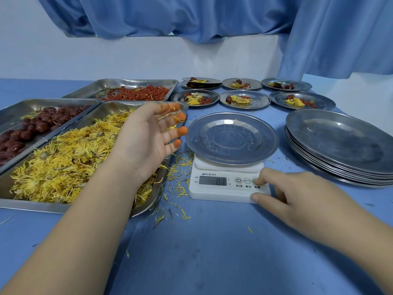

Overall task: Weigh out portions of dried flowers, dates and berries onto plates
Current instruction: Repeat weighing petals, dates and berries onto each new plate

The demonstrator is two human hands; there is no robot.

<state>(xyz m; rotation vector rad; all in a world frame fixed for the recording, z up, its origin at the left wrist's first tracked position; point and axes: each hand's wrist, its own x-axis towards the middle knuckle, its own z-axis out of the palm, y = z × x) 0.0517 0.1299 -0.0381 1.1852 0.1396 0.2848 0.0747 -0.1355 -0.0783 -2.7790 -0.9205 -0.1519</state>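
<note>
Empty round steel plate [231, 138] on white digital scale [223, 193], frame centre. Right hand [297, 194] empty, forefinger apparently on the rightmost button. Left hand [148, 133] spread, empty, directly over yellow dried flowers [63, 167], lower left; nearer hand.

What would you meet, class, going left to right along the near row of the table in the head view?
Flower tray → scale → plate stack. The hands overlap the tray and the scale, so they are left out.
</note>
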